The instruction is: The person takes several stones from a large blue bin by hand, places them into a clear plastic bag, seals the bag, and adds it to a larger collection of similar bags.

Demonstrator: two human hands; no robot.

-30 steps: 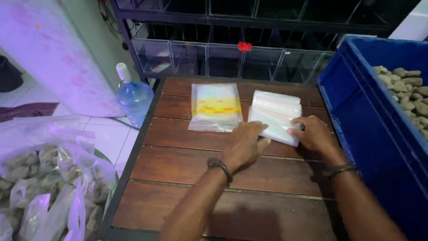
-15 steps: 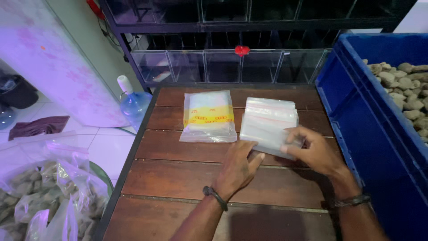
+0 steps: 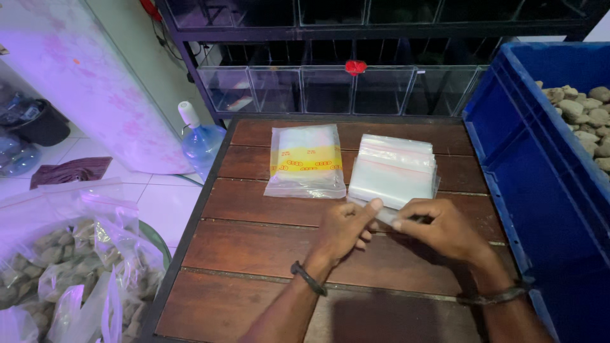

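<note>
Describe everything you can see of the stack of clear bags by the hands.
The stack of clear bags lies flat on the wooden slat table, right of a yellow-banded packet. The bags look like thin transparent plastic with reddish strips along their far edges, slightly fanned. At its near edge, the left hand and right hand pinch one bag between fingertips.

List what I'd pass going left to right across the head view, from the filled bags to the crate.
Filled bags → water bottle → yellow-banded packet → left hand → clear bag stack → right hand → blue crate → stones.
</note>
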